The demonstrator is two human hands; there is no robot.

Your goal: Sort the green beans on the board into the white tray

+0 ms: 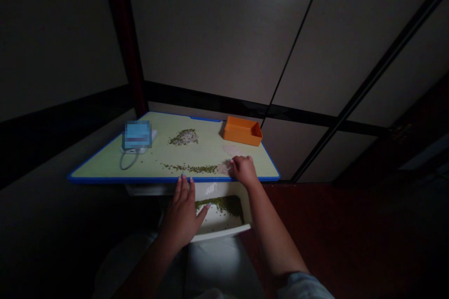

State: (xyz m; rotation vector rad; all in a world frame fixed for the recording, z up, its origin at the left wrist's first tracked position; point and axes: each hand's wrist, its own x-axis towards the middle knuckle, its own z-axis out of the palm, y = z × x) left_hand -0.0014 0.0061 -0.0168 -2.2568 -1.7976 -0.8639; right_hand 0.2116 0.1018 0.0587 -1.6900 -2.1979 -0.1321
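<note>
My left hand (184, 210) is open, fingers stretched with their tips at the blue front edge of the pale yellow-green tabletop (115, 163). Its thumb hangs over a white bin (247, 205) holding small green grains (228, 204) like mung beans. At the right front of the tabletop my right hand (244, 169) is closed, fingertips pinched down beside a small patch of pale grains (223, 168); whatever it pinches is hidden. A strip of green grains (196, 168) runs left from there. Further back lies a heap of mixed green and whitish grains (185, 137).
An orange open box (242, 131) stands at the back right of the tabletop. On the left sits a blurred-out device (138, 135) with a grey cable loop (128, 161). Panelled cabinet doors (217, 32) rise close behind; reddish floor (326, 229) shows at right.
</note>
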